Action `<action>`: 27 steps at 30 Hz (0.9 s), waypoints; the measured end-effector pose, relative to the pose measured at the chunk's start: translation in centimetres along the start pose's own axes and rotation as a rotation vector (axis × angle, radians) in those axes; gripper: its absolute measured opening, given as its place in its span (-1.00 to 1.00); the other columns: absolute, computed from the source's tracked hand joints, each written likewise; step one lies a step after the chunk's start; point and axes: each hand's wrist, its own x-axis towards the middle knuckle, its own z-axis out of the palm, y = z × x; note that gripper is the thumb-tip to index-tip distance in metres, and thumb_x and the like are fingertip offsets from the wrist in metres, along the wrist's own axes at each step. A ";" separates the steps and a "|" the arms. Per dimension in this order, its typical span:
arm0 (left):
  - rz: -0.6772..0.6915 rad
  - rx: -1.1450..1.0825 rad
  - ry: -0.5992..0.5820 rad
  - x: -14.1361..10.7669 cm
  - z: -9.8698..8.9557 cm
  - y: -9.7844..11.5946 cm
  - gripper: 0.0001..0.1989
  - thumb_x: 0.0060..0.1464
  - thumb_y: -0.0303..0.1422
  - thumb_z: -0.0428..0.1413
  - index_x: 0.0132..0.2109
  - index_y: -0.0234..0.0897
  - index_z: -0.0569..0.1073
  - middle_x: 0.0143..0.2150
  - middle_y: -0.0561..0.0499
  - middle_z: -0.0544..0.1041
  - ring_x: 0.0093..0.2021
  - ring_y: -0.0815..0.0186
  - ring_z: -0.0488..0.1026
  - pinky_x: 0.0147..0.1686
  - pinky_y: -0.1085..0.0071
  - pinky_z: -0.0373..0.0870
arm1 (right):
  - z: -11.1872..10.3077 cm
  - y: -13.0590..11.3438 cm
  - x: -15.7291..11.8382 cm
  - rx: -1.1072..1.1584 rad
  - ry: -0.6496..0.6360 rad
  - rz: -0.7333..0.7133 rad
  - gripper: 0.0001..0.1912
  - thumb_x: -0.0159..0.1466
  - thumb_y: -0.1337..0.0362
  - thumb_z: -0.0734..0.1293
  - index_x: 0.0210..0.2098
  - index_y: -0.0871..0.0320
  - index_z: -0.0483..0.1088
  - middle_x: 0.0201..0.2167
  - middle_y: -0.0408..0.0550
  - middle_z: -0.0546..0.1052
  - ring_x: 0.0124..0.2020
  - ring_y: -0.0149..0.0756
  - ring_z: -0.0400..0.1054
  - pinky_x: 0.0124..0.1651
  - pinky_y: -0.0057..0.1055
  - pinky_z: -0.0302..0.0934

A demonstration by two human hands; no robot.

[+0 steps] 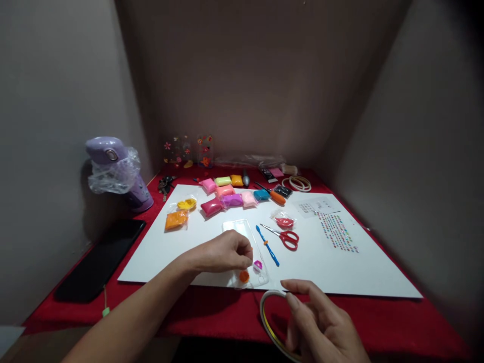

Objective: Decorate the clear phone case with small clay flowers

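Left hand's (240,251) fingertips hiding their contents

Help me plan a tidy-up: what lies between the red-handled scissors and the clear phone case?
In the head view, a blue tool lies between the scissors and the case, on the white sheet.

Glossy plastic over matt cloth

Clear, shiny phone case (260,241); smooth white board (145,257); red cloth (212,312); scissors (289,240) with metal blades, red plastic handles.
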 end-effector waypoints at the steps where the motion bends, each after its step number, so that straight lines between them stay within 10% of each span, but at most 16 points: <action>1: 0.003 0.038 0.008 -0.1 0.0 0.1 -0.94 -0.16 -0.46 0.04 -0.45 -0.35 0.40 -0.52 0.12 0.35 -0.46 0.43 0.22 -0.47 0.51 0.13 | -0.3 -0.3 0.0 -0.016 -0.032 0.011 -0.52 0.21 -0.18 0.21 -0.22 0.12 0.32 -0.76 -0.26 0.25 -0.76 -0.51 -0.02 -0.74 -0.57 -0.22; 8: 0.048 0.208 -0.008 -0.2 0.4 -0.3 -0.94 -0.17 -0.46 0.03 -0.47 -0.31 0.39 -0.52 0.10 0.40 -0.46 0.39 0.30 -0.51 0.52 0.14 | -1.3 -0.7 1.3 -0.058 -0.324 0.096 -0.58 0.25 -0.09 0.21 -0.47 0.14 0.25 -0.79 -0.35 0.10 -0.77 -0.58 -0.07 -0.70 -0.61 -0.22; 14: 0.077 0.328 0.050 -0.1 0.6 -0.5 -0.93 -0.15 -0.45 0.04 -0.51 -0.30 0.41 -0.52 0.07 0.43 -0.45 0.38 0.32 -0.50 0.51 0.14 | -0.9 0.7 3.5 -0.002 -0.350 0.160 -0.62 0.22 -0.04 0.23 -0.47 0.16 0.24 -0.71 -0.24 0.38 -0.84 -0.64 -0.05 -0.77 -0.62 -0.31; 27: 0.051 0.402 0.081 0.2 0.8 -0.1 -0.91 -0.14 -0.45 0.03 -0.53 -0.31 0.40 -0.48 0.03 0.46 -0.43 0.35 0.34 -0.49 0.48 0.14 | -1.3 1.9 4.1 -0.009 -0.409 0.206 -0.58 0.22 -0.11 0.20 -0.41 0.15 0.21 -0.79 -0.29 0.35 -0.89 -0.62 -0.09 -0.83 -0.65 -0.30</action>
